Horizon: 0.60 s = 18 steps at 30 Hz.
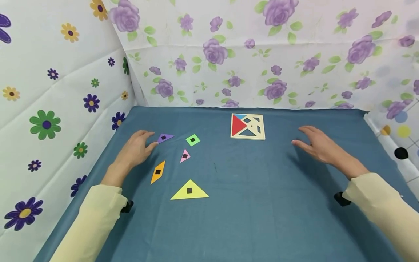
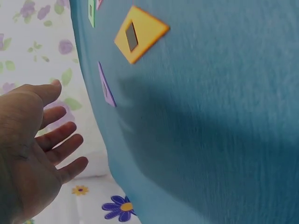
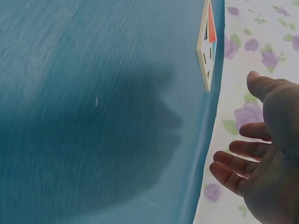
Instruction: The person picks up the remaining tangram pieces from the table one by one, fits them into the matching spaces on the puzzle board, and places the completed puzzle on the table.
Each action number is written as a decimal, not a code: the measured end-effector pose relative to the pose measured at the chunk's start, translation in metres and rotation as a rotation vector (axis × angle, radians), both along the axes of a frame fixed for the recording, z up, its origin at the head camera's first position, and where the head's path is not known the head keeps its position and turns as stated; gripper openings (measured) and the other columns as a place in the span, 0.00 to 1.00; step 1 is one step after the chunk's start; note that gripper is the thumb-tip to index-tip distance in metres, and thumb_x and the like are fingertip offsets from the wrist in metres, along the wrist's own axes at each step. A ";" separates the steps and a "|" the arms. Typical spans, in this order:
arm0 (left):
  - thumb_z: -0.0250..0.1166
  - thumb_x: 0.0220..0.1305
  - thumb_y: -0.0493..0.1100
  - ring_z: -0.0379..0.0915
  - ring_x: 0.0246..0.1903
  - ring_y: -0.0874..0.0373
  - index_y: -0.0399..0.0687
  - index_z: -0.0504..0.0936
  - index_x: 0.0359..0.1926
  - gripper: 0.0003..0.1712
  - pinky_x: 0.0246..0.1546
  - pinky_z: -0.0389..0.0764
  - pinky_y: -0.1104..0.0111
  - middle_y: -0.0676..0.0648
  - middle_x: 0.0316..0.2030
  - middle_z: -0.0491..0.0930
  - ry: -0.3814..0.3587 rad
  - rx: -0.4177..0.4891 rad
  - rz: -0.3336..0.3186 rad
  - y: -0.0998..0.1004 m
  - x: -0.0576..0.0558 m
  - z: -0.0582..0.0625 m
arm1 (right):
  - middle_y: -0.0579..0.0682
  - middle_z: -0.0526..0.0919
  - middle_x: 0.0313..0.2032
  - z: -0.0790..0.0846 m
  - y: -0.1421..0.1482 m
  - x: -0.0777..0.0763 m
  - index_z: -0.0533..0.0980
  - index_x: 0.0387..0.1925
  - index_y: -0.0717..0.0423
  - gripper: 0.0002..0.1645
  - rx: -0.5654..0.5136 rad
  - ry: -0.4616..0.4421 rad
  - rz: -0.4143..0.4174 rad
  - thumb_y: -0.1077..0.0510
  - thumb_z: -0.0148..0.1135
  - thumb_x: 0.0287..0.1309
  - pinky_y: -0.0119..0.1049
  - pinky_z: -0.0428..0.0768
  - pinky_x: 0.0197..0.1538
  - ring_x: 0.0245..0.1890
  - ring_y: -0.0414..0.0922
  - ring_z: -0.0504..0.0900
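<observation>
One wide blue cloth (image 1: pixel 248 218) lay spread before the person, and, reading it as a clock face with twelve at the far edge, here was how things stood! Two empty hands came next: the left hand (image 1: pixel 133 147) hung out at ten, the right hand (image 1: pixel 322 145) at two, fingers relaxed and gripping nothing on either side. Then the wooden board (image 1: pixel 261 136), partly filled in red and blue, sat up near twelve; from the right hand it lay between nine and ten, and that hand was clearly the nearer one. But the loose pieces, oh, they were all nearer the left! Biggest was the yellow triangle (image 1: pixel 195 192), at four from that hand, its long edge running nine to three. The orange parallelogram (image 1: pixel 160 166) lay closer, between four and five, slanting from seven up to one. Closest of all, the purple triangle (image 1: pixel 168 137) sat between two and three, just beside the thumb, its long edge along eight to two; seen from the left wrist, hand and piece were apart. The green square (image 1: pixel 197 140) lay beyond, at three, and smallest, the pink triangle (image 1: pixel 185 151), a shade past three.
</observation>
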<state>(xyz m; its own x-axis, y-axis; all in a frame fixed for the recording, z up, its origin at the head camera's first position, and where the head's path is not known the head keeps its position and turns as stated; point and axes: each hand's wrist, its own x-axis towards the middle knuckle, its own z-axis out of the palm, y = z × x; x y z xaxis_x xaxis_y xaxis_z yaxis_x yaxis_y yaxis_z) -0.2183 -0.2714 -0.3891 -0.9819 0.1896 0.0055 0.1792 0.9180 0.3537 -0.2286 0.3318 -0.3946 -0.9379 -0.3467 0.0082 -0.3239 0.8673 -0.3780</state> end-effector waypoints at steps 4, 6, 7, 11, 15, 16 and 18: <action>0.58 0.79 0.47 0.64 0.66 0.32 0.33 0.73 0.69 0.27 0.67 0.64 0.39 0.29 0.65 0.70 0.020 -0.007 -0.025 0.010 0.006 0.003 | 0.77 0.57 0.72 -0.002 -0.008 -0.004 0.58 0.74 0.75 0.47 0.005 -0.009 0.014 0.39 0.55 0.76 0.72 0.58 0.67 0.71 0.74 0.57; 0.59 0.78 0.46 0.69 0.63 0.34 0.33 0.76 0.67 0.25 0.65 0.68 0.40 0.31 0.62 0.73 0.028 -0.004 -0.041 0.015 0.010 0.005 | 0.77 0.58 0.72 -0.003 -0.012 -0.005 0.59 0.74 0.75 0.47 0.006 -0.015 0.017 0.39 0.55 0.76 0.71 0.58 0.67 0.71 0.74 0.57; 0.60 0.78 0.45 0.70 0.61 0.35 0.33 0.77 0.66 0.25 0.64 0.69 0.40 0.31 0.60 0.75 0.031 -0.002 -0.051 0.018 0.012 0.006 | 0.77 0.58 0.71 -0.003 -0.014 -0.006 0.59 0.73 0.75 0.47 0.007 -0.016 0.018 0.38 0.55 0.76 0.71 0.58 0.67 0.71 0.74 0.57; 0.61 0.77 0.44 0.76 0.55 0.38 0.34 0.79 0.64 0.22 0.59 0.74 0.43 0.34 0.55 0.79 0.035 0.014 -0.084 0.025 0.020 0.006 | 0.77 0.60 0.71 -0.006 -0.021 -0.009 0.61 0.73 0.75 0.47 0.001 -0.012 0.023 0.38 0.56 0.75 0.70 0.59 0.68 0.71 0.73 0.58; 0.63 0.76 0.44 0.78 0.51 0.41 0.34 0.81 0.61 0.21 0.54 0.78 0.46 0.37 0.52 0.81 0.038 0.025 -0.111 0.032 0.029 0.004 | 0.77 0.61 0.70 -0.009 -0.028 -0.012 0.62 0.72 0.75 0.46 -0.006 -0.002 0.033 0.40 0.57 0.75 0.70 0.60 0.68 0.71 0.73 0.59; 0.63 0.76 0.44 0.79 0.49 0.42 0.35 0.82 0.61 0.21 0.53 0.79 0.47 0.37 0.51 0.82 0.037 0.026 -0.115 0.034 0.031 0.004 | 0.77 0.61 0.70 -0.010 -0.030 -0.012 0.62 0.72 0.75 0.45 -0.007 0.000 0.035 0.40 0.57 0.75 0.70 0.60 0.67 0.70 0.73 0.60; 0.64 0.75 0.44 0.80 0.47 0.44 0.35 0.82 0.60 0.20 0.49 0.81 0.49 0.39 0.49 0.83 0.036 0.025 -0.124 0.038 0.037 0.003 | 0.77 0.62 0.70 -0.012 -0.034 -0.013 0.63 0.71 0.76 0.45 -0.009 -0.002 0.036 0.41 0.58 0.75 0.69 0.61 0.68 0.70 0.72 0.60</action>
